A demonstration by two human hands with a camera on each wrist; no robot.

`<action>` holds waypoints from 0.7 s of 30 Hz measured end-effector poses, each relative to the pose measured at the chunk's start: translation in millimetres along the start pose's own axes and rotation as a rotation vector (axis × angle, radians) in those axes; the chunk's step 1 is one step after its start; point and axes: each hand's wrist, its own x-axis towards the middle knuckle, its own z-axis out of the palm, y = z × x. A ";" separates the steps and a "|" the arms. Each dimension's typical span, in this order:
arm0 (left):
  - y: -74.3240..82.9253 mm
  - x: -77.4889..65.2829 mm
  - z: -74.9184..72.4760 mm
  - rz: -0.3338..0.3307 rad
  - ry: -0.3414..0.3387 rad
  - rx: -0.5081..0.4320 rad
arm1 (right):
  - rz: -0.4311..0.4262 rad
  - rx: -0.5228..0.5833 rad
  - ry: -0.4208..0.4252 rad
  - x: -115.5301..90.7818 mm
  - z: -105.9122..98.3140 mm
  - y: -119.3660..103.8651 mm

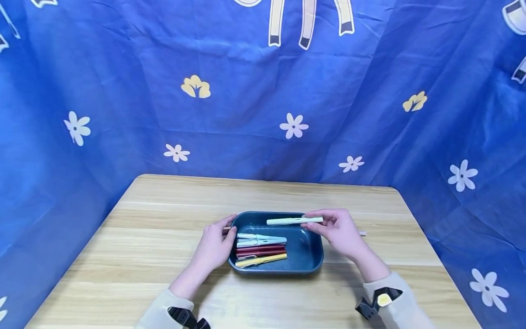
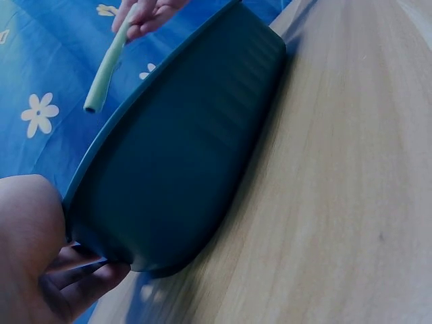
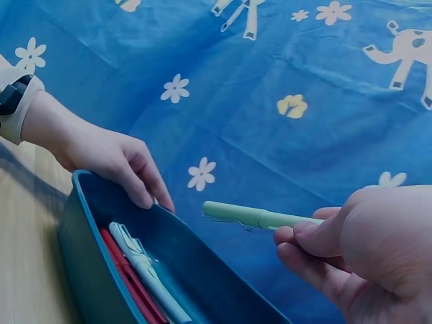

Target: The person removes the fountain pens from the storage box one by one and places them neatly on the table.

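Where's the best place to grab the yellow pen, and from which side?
I'd pinch the yellow pen on its right half, coming from above and to the right. It lies toward the near wall of the bin, its clip toward the left end, the dark red pens close on its far side, and bare floor off its right end.

The right hand (image 3: 368, 253) pinches a pale green pen (image 3: 246, 214) between thumb and fingers, its clip facing down. The left hand (image 3: 118, 162) grips the rim of a dark teal box (image 3: 88, 223), where red pens (image 3: 128, 273) and pale blue pens (image 3: 152, 280) lie side by side. Behind hangs a blue cloth (image 3: 236, 148) with white flowers; a wooden table (image 3: 23, 250) shows at the left edge.
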 end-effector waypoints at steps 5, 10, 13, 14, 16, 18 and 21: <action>-0.8 -0.1 0.0 0.003 0.001 0.001 | -0.024 0.036 0.017 -12.2 -16.2 4.9; -0.8 -0.1 -0.1 0.004 -0.001 0.004 | -0.083 0.086 0.015 -23.6 -33.5 12.8; -0.5 0.1 -0.2 0.002 -0.001 0.007 | -0.091 0.105 0.031 -30.5 -43.5 16.8; -0.3 0.1 -0.2 0.003 -0.002 0.006 | -0.089 0.110 0.038 -32.8 -46.6 18.2; 0.0 0.3 -0.1 0.002 -0.002 0.006 | -0.082 0.116 0.056 -36.8 -52.6 20.9; 0.6 0.1 -0.6 0.003 0.000 0.006 | -0.078 0.118 0.073 -40.5 -58.1 24.2; 0.9 -0.3 -1.3 0.004 0.002 0.009 | -0.071 0.129 0.088 -45.2 -65.5 29.7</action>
